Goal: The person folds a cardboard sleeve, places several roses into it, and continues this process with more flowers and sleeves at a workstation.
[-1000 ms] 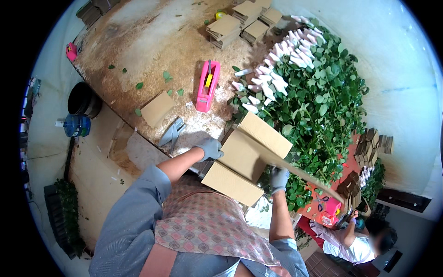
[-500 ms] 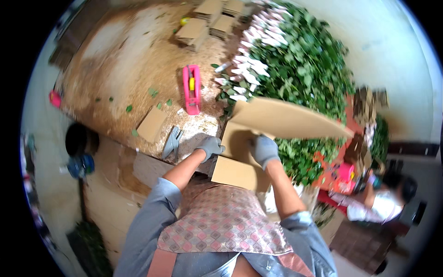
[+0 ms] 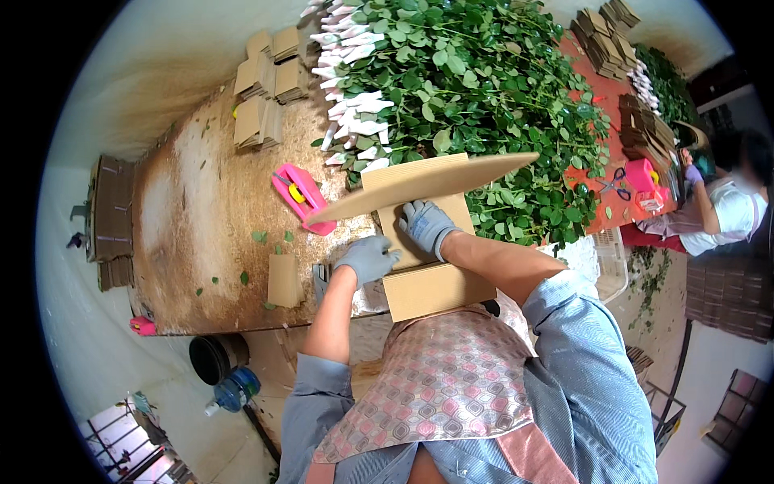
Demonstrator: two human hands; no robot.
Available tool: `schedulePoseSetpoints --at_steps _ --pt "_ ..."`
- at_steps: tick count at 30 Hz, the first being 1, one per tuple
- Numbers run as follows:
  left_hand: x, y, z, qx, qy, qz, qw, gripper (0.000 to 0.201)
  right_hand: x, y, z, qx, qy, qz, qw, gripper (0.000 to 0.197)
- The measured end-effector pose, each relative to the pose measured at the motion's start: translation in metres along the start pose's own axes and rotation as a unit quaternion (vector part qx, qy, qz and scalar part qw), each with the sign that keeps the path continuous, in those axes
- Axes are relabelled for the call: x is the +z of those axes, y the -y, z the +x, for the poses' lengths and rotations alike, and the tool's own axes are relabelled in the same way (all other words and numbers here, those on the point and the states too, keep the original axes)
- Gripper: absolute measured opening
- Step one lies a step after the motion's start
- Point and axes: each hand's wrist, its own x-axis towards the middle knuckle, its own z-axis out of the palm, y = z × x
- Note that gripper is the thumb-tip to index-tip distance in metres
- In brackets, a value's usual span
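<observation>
A folded brown cardboard piece [image 3: 439, 292] lies at the table's near edge, one panel standing up and slanting over the rest. My right hand [image 3: 427, 227], in a grey glove, rests on the inner panel with fingers spread and slightly bent. Beside the cardboard's left edge is my left hand [image 3: 368, 260], also gloved, its fingertips at that edge and a gap between thumb and fingers. A pink tape dispenser [image 3: 305, 200] with a yellow core stands just beyond the left hand. Partly hidden behind that hand is a grey hand tool [image 3: 321, 282].
Leafy stems [image 3: 476, 105] with white-wrapped heads [image 3: 347, 48] heap up beyond the cardboard. Stacks of cardboard pieces [image 3: 258, 121] sit at the far left; a single small piece [image 3: 284, 281] lies nearer. At right, another person [image 3: 717, 214] works near blue-handled scissors [image 3: 617, 185].
The view has turned. My right hand has shifted left over the inner panel, and the cardboard's upright panel now slants across to the left. My left hand remains at the cardboard's left edge.
</observation>
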Motion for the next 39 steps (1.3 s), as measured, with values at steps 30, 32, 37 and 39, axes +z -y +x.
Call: schedulePoseSetpoints --at_steps 30,32,37,39 --pt "-0.079 -0.066 0.108 0.059 0.153 0.044 0.986 0.079 0.02 0.01 -0.002 -0.053 -0.044 -0.022 0.997 0.035" --pt "-0.085 -0.061 0.143 -0.003 0.255 -0.039 0.966 0.086 -0.015 0.011 -0.001 -0.058 0.033 -0.069 0.995 0.035" --pt "-0.065 -0.048 0.172 -0.016 0.262 -0.161 0.951 0.091 -0.013 0.008 -0.001 -0.033 0.016 -0.045 0.998 0.034" --pt "-0.066 -0.045 0.181 -0.1 0.275 -0.113 0.95 0.088 -0.015 0.006 0.001 -0.038 0.003 -0.052 0.998 0.033"
